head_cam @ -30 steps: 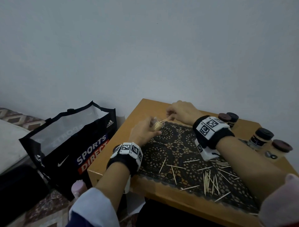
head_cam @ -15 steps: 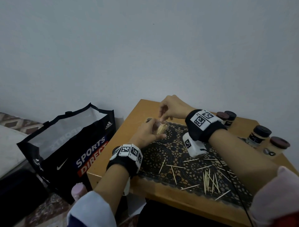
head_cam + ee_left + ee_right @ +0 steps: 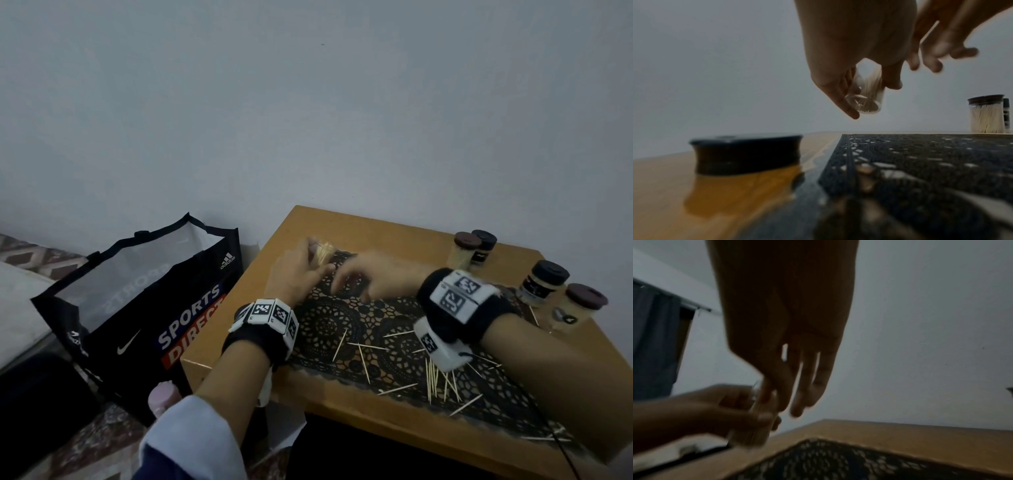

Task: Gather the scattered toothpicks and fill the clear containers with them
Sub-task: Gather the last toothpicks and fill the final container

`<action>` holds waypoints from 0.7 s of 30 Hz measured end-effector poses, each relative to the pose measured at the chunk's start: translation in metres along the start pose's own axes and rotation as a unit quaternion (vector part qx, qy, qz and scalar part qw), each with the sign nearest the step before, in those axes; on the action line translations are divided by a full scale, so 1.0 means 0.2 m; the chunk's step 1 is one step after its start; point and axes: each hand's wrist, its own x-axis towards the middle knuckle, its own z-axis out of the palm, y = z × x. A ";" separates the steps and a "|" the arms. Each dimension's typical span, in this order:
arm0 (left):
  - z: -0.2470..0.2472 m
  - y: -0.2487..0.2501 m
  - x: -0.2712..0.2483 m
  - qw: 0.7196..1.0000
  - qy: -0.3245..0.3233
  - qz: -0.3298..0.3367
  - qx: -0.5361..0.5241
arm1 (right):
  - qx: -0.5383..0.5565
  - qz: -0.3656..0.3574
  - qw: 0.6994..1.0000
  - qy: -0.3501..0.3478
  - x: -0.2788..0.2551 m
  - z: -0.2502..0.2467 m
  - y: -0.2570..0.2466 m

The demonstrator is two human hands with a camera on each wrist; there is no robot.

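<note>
while left hand [image 3: 297, 270] grips toothpick container [image 3: 867, 95], right hand [image 3: 373, 274] beside it, fingers loose

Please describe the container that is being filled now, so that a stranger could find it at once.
Start at the wooden table with the black lace mat. At the mat's far left corner, the left hand holds a small clear container in the air. Unlike the four capped jars standing on the right, it has no lid.
</note>
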 end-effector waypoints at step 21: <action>-0.01 0.00 -0.01 0.999 -0.025 0.000 0.043 | -0.090 -0.110 0.988 -0.054 -0.20 0.29 0.08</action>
